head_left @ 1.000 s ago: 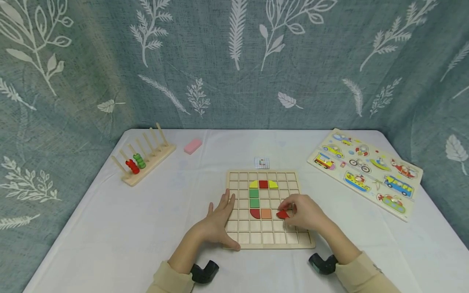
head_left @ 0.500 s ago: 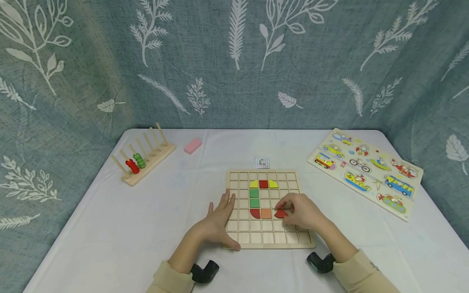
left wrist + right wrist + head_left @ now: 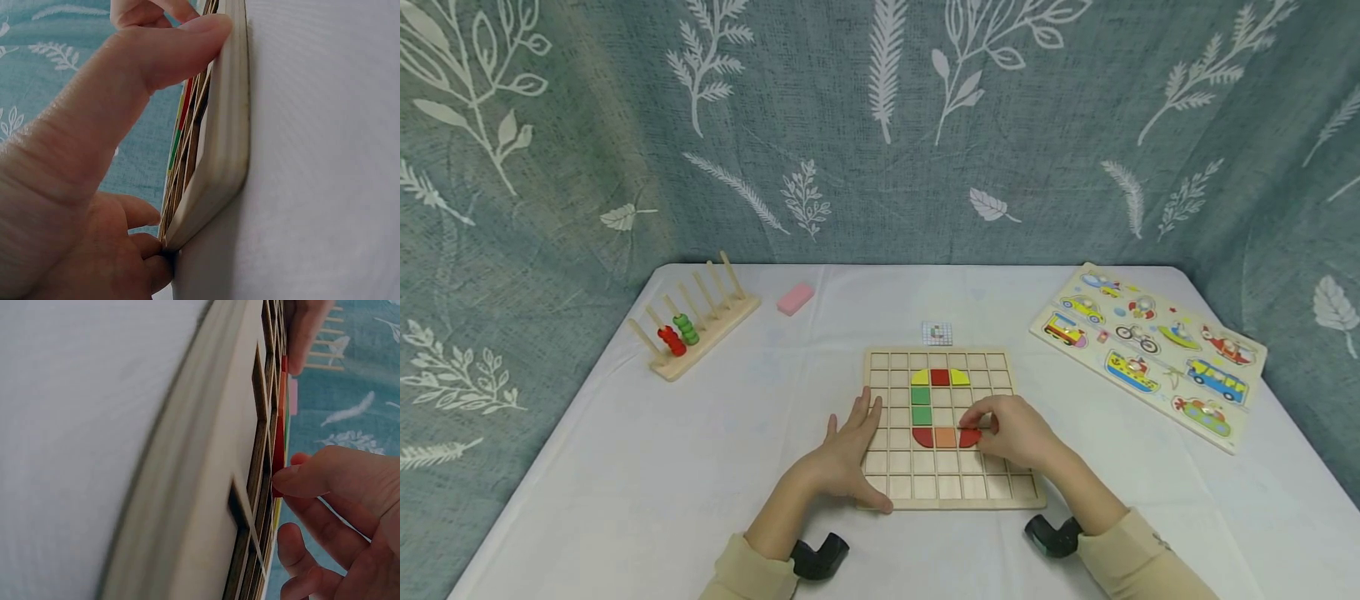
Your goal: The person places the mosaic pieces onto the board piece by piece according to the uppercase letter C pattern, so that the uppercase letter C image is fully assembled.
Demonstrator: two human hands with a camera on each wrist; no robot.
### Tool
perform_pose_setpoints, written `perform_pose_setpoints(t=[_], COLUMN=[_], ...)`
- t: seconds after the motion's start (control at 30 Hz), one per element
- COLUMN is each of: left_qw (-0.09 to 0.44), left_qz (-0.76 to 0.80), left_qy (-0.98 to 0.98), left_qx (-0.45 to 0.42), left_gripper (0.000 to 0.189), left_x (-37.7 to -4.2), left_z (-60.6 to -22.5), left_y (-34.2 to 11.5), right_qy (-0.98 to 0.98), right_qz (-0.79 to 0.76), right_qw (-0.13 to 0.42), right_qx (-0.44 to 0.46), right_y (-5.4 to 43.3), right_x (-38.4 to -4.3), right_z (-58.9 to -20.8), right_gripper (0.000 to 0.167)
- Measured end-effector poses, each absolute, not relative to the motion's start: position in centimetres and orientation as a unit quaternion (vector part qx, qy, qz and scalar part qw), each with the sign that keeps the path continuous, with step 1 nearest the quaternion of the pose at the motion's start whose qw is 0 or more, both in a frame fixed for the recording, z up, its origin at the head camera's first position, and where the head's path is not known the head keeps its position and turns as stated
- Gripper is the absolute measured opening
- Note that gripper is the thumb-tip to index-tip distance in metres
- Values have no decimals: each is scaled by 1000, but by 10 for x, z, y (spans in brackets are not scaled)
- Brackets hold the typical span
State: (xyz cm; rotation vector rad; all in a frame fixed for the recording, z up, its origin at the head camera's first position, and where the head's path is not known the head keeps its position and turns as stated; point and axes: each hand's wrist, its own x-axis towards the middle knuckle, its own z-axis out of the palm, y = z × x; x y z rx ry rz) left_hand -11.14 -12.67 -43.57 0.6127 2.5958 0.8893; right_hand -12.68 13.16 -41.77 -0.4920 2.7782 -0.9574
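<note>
A wooden grid board (image 3: pixel 925 487) lies on the white table, with coloured tiles in some of its cells. My left hand (image 3: pixel 841 460) rests with spread, straight fingers along the board's left side, the thumb (image 3: pixel 187 53) on its near edge. With thumb and fingertips, my right hand (image 3: pixel 1015 433) pinches a red quarter-circle tile (image 3: pixel 968 437) at the cell right of the orange square tile (image 3: pixel 945 437). A darker red quarter-circle tile (image 3: pixel 922 437) sits left of the orange one. Above it are two green tiles (image 3: pixel 921 415). A red square (image 3: pixel 939 377) stands between two yellow quarter-circle tiles (image 3: pixel 959 377).
A small printed pattern card (image 3: pixel 937 333) lies behind the board. Back left stand a peg rack (image 3: pixel 715 325) with red and green beads and a pink block (image 3: pixel 795 298). A vehicle puzzle board (image 3: pixel 1150 354) lies at the right. Behind hangs a patterned curtain (image 3: pixel 880 200).
My right hand has moved slightly left, bringing the red quarter-circle tile up to the orange tile's right side. The left hand has stayed in place.
</note>
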Motion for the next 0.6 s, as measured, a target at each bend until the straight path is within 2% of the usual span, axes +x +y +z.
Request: perform_pose_setpoints(t=[0.6], left_qw=[167], left_qz=[312], left_qy=[910], left_qx=[214], left_gripper=[135], left_x=[-112], left_z=[-436], left_y=[-127], right_qy=[931], right_qz=[-318], right_qw=[78], right_qx=[-164], right_y=[127], right_x=[-129], right_z=[-418], right_gripper=[23])
